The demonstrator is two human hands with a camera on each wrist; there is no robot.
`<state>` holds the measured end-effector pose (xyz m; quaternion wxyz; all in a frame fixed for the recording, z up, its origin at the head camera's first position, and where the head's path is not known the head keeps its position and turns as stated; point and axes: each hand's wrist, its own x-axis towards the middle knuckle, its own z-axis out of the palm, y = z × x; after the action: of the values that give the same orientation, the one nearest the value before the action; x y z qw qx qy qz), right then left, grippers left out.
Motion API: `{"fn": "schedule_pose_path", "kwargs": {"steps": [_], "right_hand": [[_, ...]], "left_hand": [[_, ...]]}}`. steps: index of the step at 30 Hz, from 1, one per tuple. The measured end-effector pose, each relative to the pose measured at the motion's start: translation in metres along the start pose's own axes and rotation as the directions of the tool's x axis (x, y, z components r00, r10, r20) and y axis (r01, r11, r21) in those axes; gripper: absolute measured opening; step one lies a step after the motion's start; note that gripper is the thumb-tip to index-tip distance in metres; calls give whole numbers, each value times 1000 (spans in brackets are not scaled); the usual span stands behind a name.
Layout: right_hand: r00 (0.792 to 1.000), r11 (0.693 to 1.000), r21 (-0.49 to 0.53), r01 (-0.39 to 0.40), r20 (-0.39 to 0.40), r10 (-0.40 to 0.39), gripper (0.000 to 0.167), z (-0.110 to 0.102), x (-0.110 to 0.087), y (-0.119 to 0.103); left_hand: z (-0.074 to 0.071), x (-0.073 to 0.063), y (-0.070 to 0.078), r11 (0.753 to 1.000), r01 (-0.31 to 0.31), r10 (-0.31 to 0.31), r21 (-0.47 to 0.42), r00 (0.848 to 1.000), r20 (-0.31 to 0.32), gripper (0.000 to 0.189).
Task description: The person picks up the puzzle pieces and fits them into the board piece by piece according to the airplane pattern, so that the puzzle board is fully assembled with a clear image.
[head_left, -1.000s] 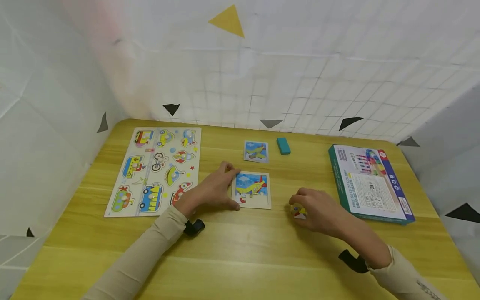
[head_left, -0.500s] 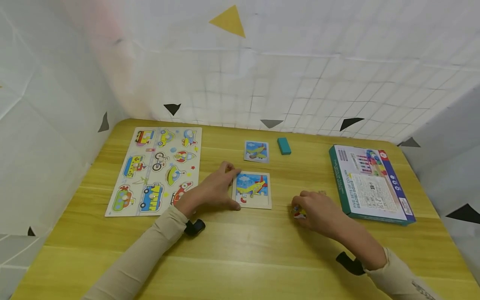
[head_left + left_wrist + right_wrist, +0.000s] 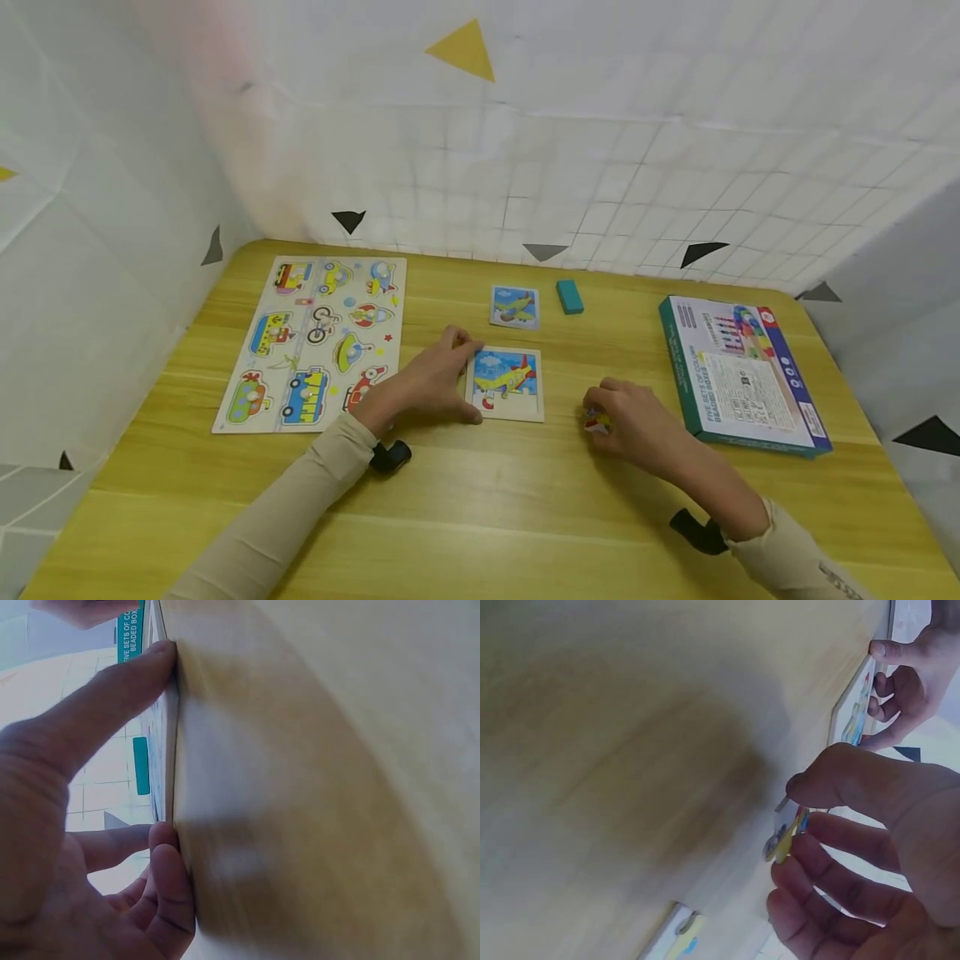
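Observation:
My left hand (image 3: 429, 382) grips the left edge of a small wooden jigsaw board (image 3: 521, 408), its thumb at the near corner and fingers at the far corner. A yellow and red airplane on blue sky fills much of the board, with bare wood at the lower right. To the right, my right hand (image 3: 637, 427) pinches a small jigsaw piece (image 3: 786, 831) between thumb and fingertips, just above the table. In the right wrist view, another jigsaw piece (image 3: 675, 934) lies on the table near that hand; the head view does not show it.
Behind the board lie an airplane picture card (image 3: 514, 307) and a teal block (image 3: 570, 297). A large vehicle peg puzzle (image 3: 390, 333) is at the left. At the right, a boxed bead set (image 3: 742, 375) lies beside the right hand. White sheeting (image 3: 375, 150) surrounds the table.
My right hand has shifted slightly and turned the piece between its fingers. A loose piece glimpsed beyond that hand half a second ago is now hidden in the head view. My left hand stays put.

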<state>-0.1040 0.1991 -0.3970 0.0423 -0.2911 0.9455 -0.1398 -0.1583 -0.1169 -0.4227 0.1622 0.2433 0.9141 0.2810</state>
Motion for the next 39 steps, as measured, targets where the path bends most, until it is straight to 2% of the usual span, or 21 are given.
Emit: {"fn": "schedule_pose_path", "kwargs": {"steps": [10,20,28,39], "right_hand": [[997,997,-19,76,-33,-77,28,2,9,-7],[991,991,26,129,-45,-128,27,4,19,-15],[991,991,40,130,-28,-129,27,5,25,-22],[986,987,19,161,-50,-160,27,5,34,-34]], "left_hand": [[1,0,1,1000,17,-18,3,1000,10,111],[1,0,0,1000,21,-20,-1,1000,15,112],[1,0,0,1000,8,-8,3,1000,14,112],[2,1,0,1000,10,-10,12,1000,7,111]]}}
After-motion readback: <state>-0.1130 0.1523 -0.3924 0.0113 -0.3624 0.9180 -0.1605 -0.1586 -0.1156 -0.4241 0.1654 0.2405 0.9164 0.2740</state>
